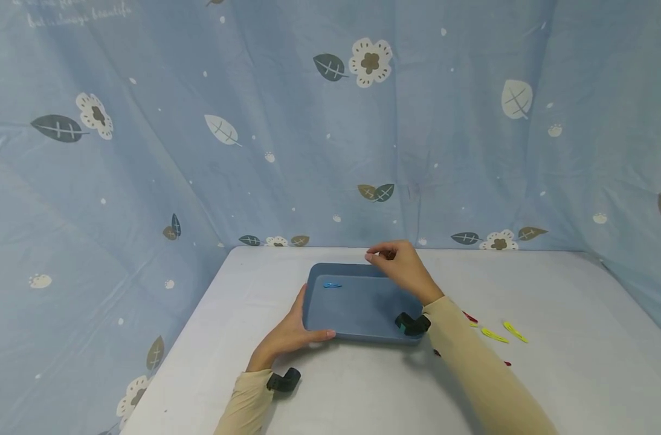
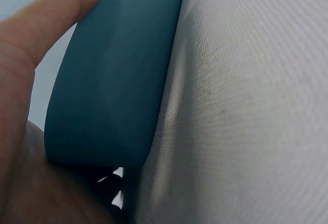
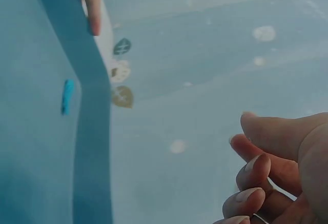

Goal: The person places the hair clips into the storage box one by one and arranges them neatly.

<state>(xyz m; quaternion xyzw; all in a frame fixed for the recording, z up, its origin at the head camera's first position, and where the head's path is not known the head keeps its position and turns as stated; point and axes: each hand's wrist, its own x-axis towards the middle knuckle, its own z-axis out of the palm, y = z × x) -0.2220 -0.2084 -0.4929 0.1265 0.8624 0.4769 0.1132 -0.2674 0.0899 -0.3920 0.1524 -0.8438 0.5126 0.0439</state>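
My left hand grips the blue-grey tray at its near left corner. The thumb lies along the front rim, and the other fingers run up the left side. Inside the tray, near its far left corner, lies a blue hair clip. My right hand is raised over the far rim of the tray, its fingers loosely curled. In the right wrist view the thumb and index fingertips come close together, and nothing shows between them.
Right of the tray, yellow hair clips lie on the white table. A red clip shows beside them, partly behind the right sleeve. A blue patterned curtain hangs behind and at the left.
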